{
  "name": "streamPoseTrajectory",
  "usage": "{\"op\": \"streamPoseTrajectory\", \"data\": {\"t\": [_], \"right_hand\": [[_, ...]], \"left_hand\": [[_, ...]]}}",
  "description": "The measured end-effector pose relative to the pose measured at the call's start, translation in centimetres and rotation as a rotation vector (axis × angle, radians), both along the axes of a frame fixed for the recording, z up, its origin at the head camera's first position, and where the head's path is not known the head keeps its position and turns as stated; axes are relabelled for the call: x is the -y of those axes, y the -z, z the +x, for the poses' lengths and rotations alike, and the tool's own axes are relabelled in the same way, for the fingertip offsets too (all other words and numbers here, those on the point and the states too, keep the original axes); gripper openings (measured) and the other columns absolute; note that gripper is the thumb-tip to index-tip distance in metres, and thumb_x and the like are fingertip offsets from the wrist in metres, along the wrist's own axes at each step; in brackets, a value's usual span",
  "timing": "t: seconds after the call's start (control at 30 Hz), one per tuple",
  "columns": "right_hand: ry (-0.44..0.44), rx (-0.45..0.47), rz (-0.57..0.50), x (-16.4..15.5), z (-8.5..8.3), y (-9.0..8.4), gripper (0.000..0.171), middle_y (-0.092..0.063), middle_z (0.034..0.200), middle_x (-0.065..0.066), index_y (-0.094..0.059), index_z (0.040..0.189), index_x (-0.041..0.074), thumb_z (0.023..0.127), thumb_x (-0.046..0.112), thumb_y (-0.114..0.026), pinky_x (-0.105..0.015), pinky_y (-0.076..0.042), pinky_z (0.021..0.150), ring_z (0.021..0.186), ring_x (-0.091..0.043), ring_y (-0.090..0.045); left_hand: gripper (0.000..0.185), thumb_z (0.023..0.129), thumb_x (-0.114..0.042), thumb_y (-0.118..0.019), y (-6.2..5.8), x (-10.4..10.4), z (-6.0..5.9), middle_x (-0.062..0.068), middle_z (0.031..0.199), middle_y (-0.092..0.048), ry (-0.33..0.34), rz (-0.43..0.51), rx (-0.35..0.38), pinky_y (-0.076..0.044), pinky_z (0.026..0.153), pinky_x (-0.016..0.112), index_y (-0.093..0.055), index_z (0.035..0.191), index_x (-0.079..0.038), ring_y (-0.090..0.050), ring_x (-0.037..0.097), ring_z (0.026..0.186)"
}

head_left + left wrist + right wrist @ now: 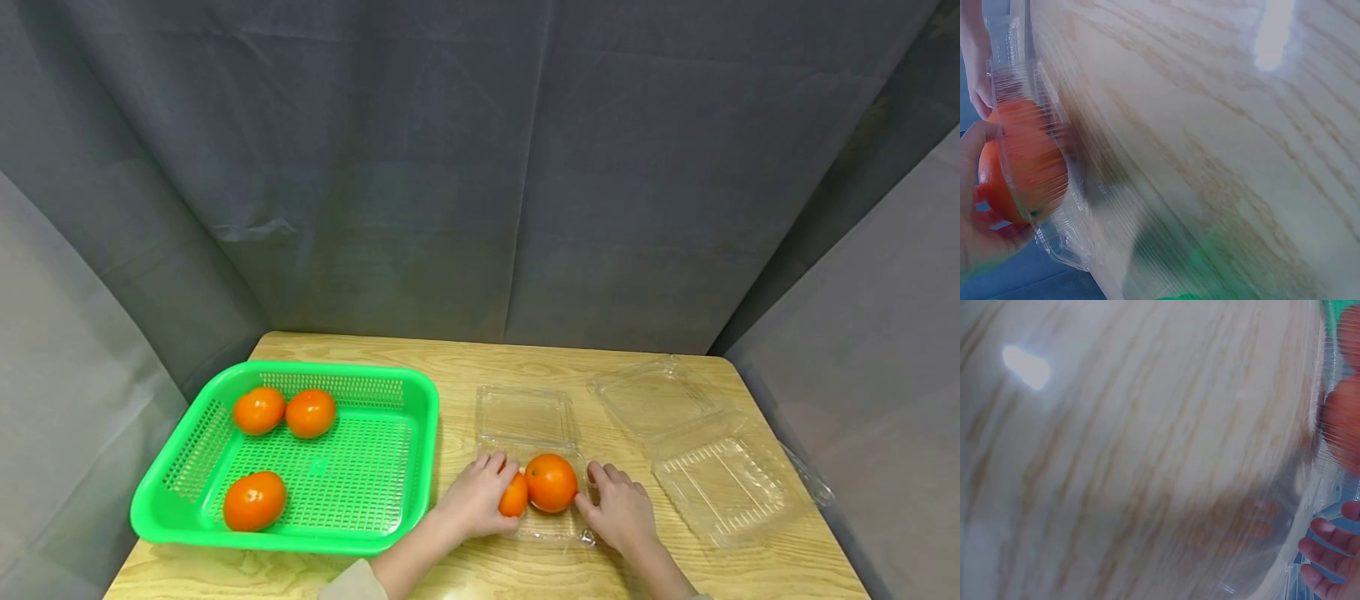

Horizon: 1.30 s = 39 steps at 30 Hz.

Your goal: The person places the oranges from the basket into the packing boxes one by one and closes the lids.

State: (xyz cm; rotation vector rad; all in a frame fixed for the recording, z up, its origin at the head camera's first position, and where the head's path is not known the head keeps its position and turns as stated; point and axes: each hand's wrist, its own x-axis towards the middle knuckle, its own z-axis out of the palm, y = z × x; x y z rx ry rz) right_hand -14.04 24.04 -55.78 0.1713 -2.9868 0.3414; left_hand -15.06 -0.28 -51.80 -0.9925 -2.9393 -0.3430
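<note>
Light wooden table (465, 367) before draped grey cloth backdrop (480, 167), evenly lit.

Left arm: my forearm comes in from the bottom edge, pointing up and to the right; a pale sleeve cuff (352, 583) covers its lower part.
Left hand (476, 497): palm down, low over the table, fingers bent a little and close together, the fingertips turned to the right.
Left thumb (974, 153): bent, seen from the wrist camera.
Right arm: my forearm enters from the bottom, leaning up and to the left.
Right hand (618, 510): palm down, fingers spread a little and almost straight, pointing up-left.
Right fingertips (1324, 553): a bit curled, side by side.
Both hands: near each other, not touching.
</note>
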Motion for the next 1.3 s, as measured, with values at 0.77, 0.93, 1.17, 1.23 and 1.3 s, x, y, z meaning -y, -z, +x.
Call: {"op": "streamPoseTrajectory", "data": {"t": [0.77,0.93,1.17,1.23,1.3], "right_hand": [[-0.005,-0.015,-0.003,0.0,0.1,0.0,0.029,-0.055,0.083,-0.001,-0.055,0.094,0.015,0.075,0.036,-0.062,-0.038,-0.044,0.061,0.071,-0.020,-0.052],[-0.006,-0.015,-0.001,0.0,0.0,0.0,0.029,-0.055,0.084,-0.001,-0.055,0.093,0.015,0.075,0.036,-0.062,-0.038,-0.044,0.061,0.072,-0.020,-0.053],[-0.005,-0.010,0.002,0.1,0.0,0.0,0.029,-0.055,0.084,-0.001,-0.055,0.093,0.015,0.076,0.037,-0.062,-0.040,-0.044,0.062,0.072,-0.021,-0.053],[-0.005,-0.013,0.002,0.1,0.1,-0.1,0.029,-0.055,0.084,-0.001,-0.055,0.093,0.015,0.075,0.037,-0.062,-0.040,-0.045,0.062,0.072,-0.021,-0.053],[-0.007,-0.017,0.003,0.1,0.1,-0.1,0.030,-0.055,0.084,-0.002,-0.055,0.093,0.015,0.075,0.037,-0.062,-0.040,-0.045,0.062,0.072,-0.021,-0.054]], "left_hand": [[0.066,0.071,-0.048,-0.066,-0.4,-0.7,0.2,0.009,0.112,-0.053,-0.012,-0.092,0.063,-0.046,0.084,0.034,-0.051,0.122,-0.008,-0.052,0.023,0.098],[0.069,0.073,-0.049,-0.065,-1.1,-0.4,0.1,0.010,0.118,-0.053,0.004,-0.093,0.110,-0.046,0.088,0.033,-0.049,0.126,-0.007,-0.052,0.024,0.103],[0.070,0.079,-0.052,-0.058,-2.1,-0.2,-0.8,0.014,0.134,-0.045,-0.014,0.001,0.222,-0.037,0.099,0.042,-0.046,0.131,-0.007,-0.043,0.032,0.122],[0.063,0.083,-0.050,-0.055,-2.4,-0.2,-1.3,0.014,0.134,-0.046,-0.028,0.054,0.217,-0.037,0.099,0.043,-0.048,0.129,-0.007,-0.042,0.031,0.123],[0.056,0.086,-0.045,-0.052,-2.7,-0.1,-1.8,0.013,0.132,-0.048,-0.049,0.101,0.197,-0.037,0.099,0.044,-0.049,0.128,-0.007,-0.043,0.030,0.123]]}}
